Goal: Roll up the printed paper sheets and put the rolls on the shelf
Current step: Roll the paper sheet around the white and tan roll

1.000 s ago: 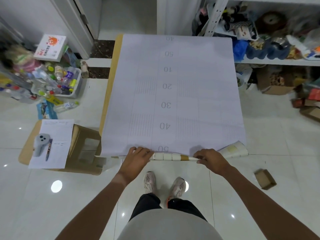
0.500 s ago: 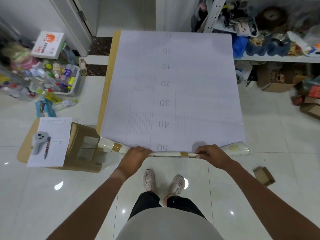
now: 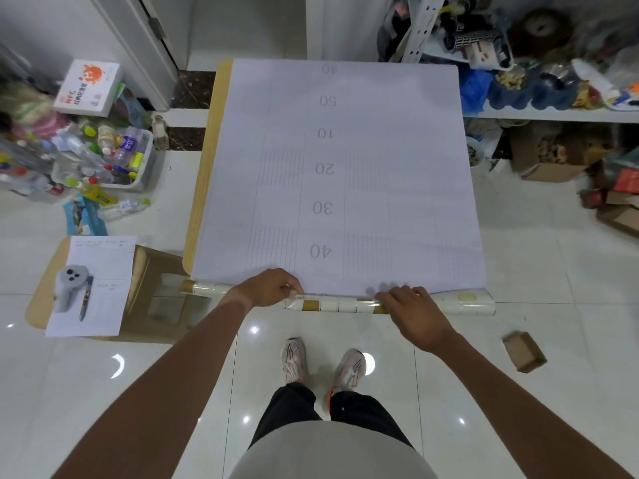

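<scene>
Here both hands, left (image 3: 268, 288) and right (image 3: 413, 311), curl around the thin, glossy paper roll (image 3: 340, 303).

Glossy white tile floor (image 3: 539, 243), wooden table (image 3: 202, 188), grey door (image 3: 138, 46).

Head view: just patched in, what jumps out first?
A big printed sheet with numbers 10 to 50 covers the table. At its near edge, left hand and right hand hold the started roll. Cluttered shelf stands at the right.
</scene>
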